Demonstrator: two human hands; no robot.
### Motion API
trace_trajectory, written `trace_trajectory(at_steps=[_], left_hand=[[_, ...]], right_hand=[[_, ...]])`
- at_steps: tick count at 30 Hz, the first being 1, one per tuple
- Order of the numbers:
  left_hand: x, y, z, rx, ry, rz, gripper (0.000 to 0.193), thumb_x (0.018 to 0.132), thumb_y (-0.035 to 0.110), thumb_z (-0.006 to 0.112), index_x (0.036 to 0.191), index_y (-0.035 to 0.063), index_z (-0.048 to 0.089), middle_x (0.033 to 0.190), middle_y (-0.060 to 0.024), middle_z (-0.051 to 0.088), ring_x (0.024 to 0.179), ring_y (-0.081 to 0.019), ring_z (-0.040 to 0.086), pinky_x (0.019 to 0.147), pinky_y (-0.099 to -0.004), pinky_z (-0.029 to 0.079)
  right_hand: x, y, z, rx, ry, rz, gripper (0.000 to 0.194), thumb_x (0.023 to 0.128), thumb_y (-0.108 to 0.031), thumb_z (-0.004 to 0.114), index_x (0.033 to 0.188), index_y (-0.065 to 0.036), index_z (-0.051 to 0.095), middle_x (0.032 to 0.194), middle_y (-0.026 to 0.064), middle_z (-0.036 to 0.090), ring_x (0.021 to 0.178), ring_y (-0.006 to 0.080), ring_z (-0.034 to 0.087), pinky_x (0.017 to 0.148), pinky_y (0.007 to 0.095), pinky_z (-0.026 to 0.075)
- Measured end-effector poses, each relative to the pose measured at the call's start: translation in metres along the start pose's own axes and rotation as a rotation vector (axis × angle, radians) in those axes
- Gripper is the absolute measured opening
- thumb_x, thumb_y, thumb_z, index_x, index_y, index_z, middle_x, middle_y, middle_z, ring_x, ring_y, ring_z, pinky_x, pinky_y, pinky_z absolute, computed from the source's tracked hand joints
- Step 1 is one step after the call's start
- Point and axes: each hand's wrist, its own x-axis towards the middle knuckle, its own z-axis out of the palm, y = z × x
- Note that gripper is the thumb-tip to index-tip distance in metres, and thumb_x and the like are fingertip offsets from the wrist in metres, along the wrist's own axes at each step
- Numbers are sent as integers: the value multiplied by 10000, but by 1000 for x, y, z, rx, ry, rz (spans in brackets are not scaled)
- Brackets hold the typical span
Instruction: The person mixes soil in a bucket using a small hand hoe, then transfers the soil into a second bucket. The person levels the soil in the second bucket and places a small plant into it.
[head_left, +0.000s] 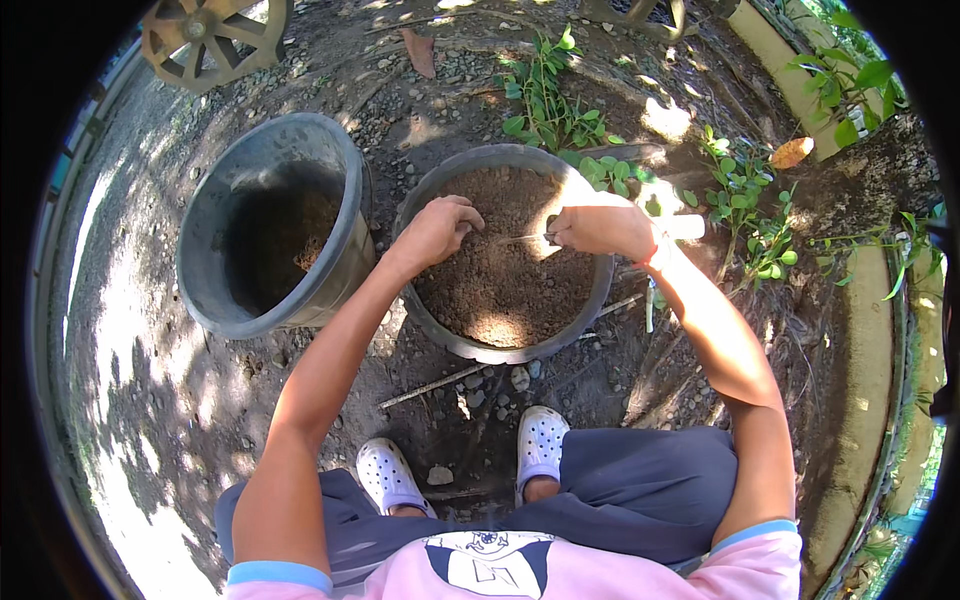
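A round dark plastic pot (600, 300) filled with brown soil (502, 270) stands on the ground before me. Over the left part of the soil is my left hand (446, 229), fingers bent down; whether anything is between them cannot be told. My right hand (596, 225) is closed on a small thin tool near the pot's right side, its slender tip pointing left over the soil. Most of that tool is hidden by the fingers. To the left, a larger dark plastic pot (349, 217) leans towards me, with some soil at its bottom.
Leafy green cuttings (551, 112) lie beyond the soil-filled pot, and more leafy stems (739, 187) are at its right. A white bottle-like object (686, 226) lies beside my right wrist. A thin stick (431, 386) and stones are near my shoes. A concrete edge (866, 390) runs along the right.
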Motion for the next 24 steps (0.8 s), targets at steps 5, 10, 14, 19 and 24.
trace_trajectory(at_steps=[5,10,14,19,24], left_hand=[[-5,6,23,156,-73,-144,421,679,167,747,1064,84,601,1048,-175,521,1053,-372,493,886,-425,439],[5,-5,33,103,111,-131,375,692,48,699,1050,59,588,1061,-161,533,1008,-346,527,856,-407,448],[18,-16,27,1,354,-75,238,747,42,632,985,41,612,1001,-131,586,936,-341,560,813,-393,452],[29,-10,25,-195,423,-143,171,794,95,613,956,42,631,937,-136,612,881,-298,590,761,-364,459],[32,-7,27,-172,409,-238,167,799,109,610,949,41,636,948,-139,618,878,-285,593,768,-363,457]], right_hand=[[7,-4,9,-47,-176,124,261,841,-261,492,1018,-189,669,774,97,658,670,262,635,646,358,514],[-2,22,20,-186,121,202,82,696,-90,565,675,-51,633,642,76,618,596,241,621,556,321,521],[-4,37,11,-325,157,198,97,735,-108,558,708,-69,644,749,76,640,680,221,627,563,297,512],[14,9,16,131,-77,164,231,829,-208,495,841,-54,667,781,182,645,670,246,640,632,360,516],[28,-2,38,136,-82,346,142,746,-139,536,742,-112,675,596,99,613,597,202,646,517,324,495]])
